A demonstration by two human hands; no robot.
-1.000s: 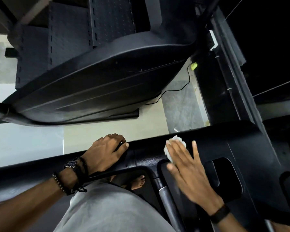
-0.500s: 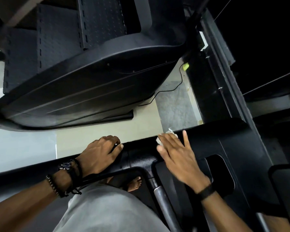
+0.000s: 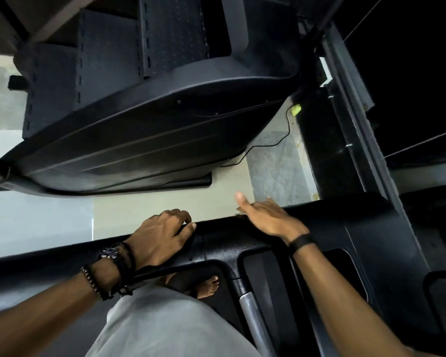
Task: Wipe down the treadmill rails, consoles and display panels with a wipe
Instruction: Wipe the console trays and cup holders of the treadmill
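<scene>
The black console (image 3: 345, 228) ran across in front of me from near left to far right, and its far edge dropped straight off to the pale floor (image 3: 165, 202). Between that edge and the dark base of the next machine (image 3: 144, 140) lay an open strip of floor, with a thin black cable (image 3: 268, 145) trailing to a small yellow-green plug (image 3: 296, 110) at far right. To the right, a dark upright frame (image 3: 355, 140) closed off the room. The console top was matte and lightly pebbled, with two sunken pockets, one (image 3: 265, 287) just below my right wrist and another (image 3: 345, 274) to its right. A grey metal handlebar (image 3: 252, 315) came down from the console toward me.

My left hand (image 3: 160, 238) lay curled over the far edge of the console rail, gripping it, fingertips hooked over the far side and thumb along the top. My right hand (image 3: 265, 217) reached over the far edge further right, palm tilted, fingers turned down past the lip and thumb (image 3: 241, 198) sticking out over the floor. The wipe was not visible; if it was under those fingers I could not tell, nor whether they were clasped on anything. A black band (image 3: 301, 240) sat on that wrist. My bare foot (image 3: 209, 287) showed below on the belt.
</scene>
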